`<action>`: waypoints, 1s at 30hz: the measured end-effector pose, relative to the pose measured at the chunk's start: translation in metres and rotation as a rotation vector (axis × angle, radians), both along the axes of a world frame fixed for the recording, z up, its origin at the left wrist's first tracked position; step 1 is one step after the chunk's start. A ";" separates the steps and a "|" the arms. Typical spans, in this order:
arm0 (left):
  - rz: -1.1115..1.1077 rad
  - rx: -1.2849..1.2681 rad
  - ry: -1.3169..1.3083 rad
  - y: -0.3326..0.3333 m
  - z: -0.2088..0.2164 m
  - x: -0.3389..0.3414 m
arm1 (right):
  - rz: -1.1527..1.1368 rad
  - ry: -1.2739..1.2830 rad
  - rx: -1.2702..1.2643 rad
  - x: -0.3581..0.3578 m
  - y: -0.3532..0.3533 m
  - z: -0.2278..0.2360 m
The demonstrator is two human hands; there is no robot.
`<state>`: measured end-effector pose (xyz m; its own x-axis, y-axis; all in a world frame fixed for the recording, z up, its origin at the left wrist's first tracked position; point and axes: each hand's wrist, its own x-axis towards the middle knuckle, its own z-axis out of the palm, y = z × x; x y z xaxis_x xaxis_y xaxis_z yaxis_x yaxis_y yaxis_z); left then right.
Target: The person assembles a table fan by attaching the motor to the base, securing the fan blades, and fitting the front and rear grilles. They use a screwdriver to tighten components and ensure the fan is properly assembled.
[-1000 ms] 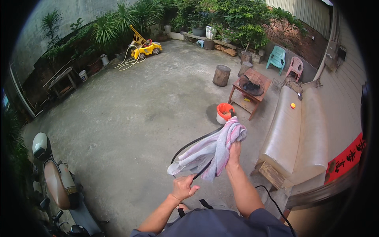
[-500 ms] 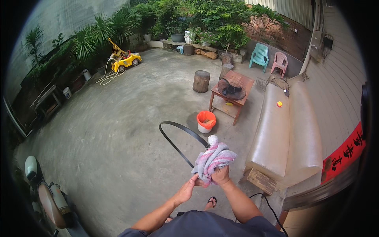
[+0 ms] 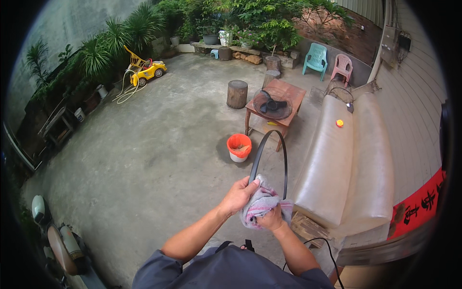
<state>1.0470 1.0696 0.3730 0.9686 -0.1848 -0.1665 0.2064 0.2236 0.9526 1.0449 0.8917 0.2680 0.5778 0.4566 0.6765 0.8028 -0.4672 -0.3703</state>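
Observation:
A thin black hoop [image 3: 285, 161] stands up in front of me, its lower part covered by a grey towel with pink stripes [image 3: 262, 204]. My left hand [image 3: 239, 196] is closed round the hoop's left side, with the thumb at the towel's upper edge. Lower and to the right, my right hand [image 3: 272, 218] grips the bunched towel. The cloth hides part of its fingers and the bottom of the hoop.
A white bucket with an orange liner [image 3: 239, 146] stands ahead. Beyond it, a wooden table [image 3: 289, 91] bears a wire fan grille with black blades [image 3: 272, 103]. A beige sofa [image 3: 323, 164] runs along the right, a scooter [image 3: 62, 236] stands lower left, and a black cable [image 3: 332, 255] trails near my right arm.
The hoop has swung from pointing left to standing upright and toward the right. My left hand has moved up from below the towel onto the hoop; my right hand stays on the towel.

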 end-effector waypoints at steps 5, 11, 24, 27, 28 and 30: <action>0.069 -0.151 -0.050 0.009 0.007 0.069 | -0.347 0.790 1.306 0.039 -0.047 -0.017; -0.184 -0.076 0.097 0.010 -0.006 0.161 | 0.425 0.975 1.698 0.111 -0.097 0.024; -0.474 0.993 -0.598 -0.027 -0.054 0.275 | -0.436 1.218 1.622 0.300 0.013 0.018; -0.534 1.097 -0.674 -0.002 -0.062 0.280 | -0.388 1.238 1.759 0.352 -0.017 0.019; -0.580 1.131 -0.688 0.009 -0.063 0.281 | -0.407 1.219 1.778 0.369 -0.037 0.005; -0.639 1.176 -0.742 0.037 -0.070 0.280 | -0.456 1.176 1.817 0.404 -0.083 -0.017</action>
<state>1.3267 1.1065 0.3029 0.7090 -0.7040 -0.0415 -0.6158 -0.6467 0.4500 1.4487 0.8086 0.2506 0.7768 -0.3228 -0.5407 -0.0756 0.8046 -0.5890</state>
